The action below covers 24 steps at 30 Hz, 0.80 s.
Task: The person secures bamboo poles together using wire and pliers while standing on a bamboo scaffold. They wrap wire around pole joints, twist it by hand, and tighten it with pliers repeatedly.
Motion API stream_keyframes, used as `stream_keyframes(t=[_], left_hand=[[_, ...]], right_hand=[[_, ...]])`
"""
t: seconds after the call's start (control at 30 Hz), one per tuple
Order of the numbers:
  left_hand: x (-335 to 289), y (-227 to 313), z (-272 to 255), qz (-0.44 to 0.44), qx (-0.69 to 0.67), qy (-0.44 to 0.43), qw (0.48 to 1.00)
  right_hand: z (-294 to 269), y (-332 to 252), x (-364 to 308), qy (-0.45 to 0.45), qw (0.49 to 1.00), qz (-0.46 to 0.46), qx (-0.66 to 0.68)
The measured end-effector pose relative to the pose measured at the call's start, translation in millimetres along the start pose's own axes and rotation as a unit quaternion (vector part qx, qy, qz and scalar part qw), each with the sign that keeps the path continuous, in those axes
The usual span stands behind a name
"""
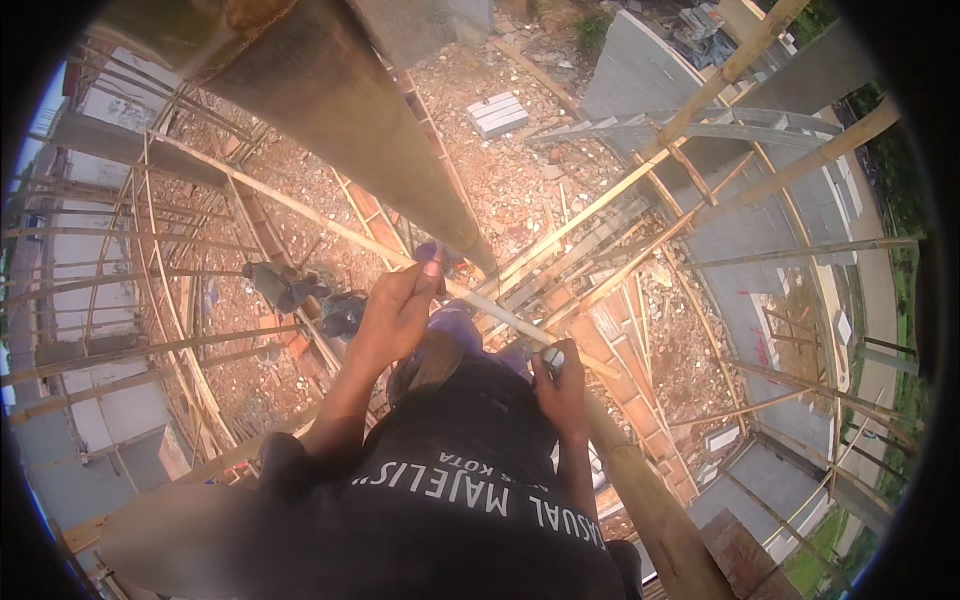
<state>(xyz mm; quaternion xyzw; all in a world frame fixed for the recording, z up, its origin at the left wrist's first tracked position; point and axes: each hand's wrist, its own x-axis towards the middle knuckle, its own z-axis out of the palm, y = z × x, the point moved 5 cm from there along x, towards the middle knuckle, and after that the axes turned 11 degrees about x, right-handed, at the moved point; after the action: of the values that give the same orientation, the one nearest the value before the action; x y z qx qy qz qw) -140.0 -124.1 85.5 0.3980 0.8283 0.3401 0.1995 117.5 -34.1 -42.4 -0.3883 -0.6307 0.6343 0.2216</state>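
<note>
My left hand [400,305] is raised in front of my body, its fingers curled in and thumb up. Whatever is pinched there, if anything, cannot be made out; a purple patch [427,252] shows just past the fingertips. Lower and to the right, my right hand [562,388] is closed round a small silver-and-black object [552,358], mostly covered by the fingers. A long pale wooden pole [330,222] slants from upper left to lower right, passing behind my left hand and close above my right. I cannot tell if either hand touches it.
A thick bamboo post [400,150] rises close on the far side; another bamboo pole [650,490] runs past my right side. Far below lie rubble ground [440,100], brick footings [630,390] and white blocks [497,114]. Another person [275,285] is down at left. Grey walls [640,75] stand at right.
</note>
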Motion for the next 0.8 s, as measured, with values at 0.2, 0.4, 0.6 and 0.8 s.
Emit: stream_keyframes(t=[0.2,0.4,0.6,0.8], left_hand=[[-21,61,51,0.008,-0.144,-0.080,0.986],[-13,103,84,0.144,-0.331,-0.173,0.916],[-1,143,80,0.228,-0.448,-0.161,0.849],[-9,133,86,0.194,-0.479,-0.124,0.847]], right_hand=[[24,-54,9,-0.076,0.985,0.012,0.156],[4,-80,10,-0.014,0.983,-0.175,0.054],[-18,-72,8,0.110,0.970,-0.190,0.100],[-19,-82,10,0.106,0.955,-0.277,0.022]])
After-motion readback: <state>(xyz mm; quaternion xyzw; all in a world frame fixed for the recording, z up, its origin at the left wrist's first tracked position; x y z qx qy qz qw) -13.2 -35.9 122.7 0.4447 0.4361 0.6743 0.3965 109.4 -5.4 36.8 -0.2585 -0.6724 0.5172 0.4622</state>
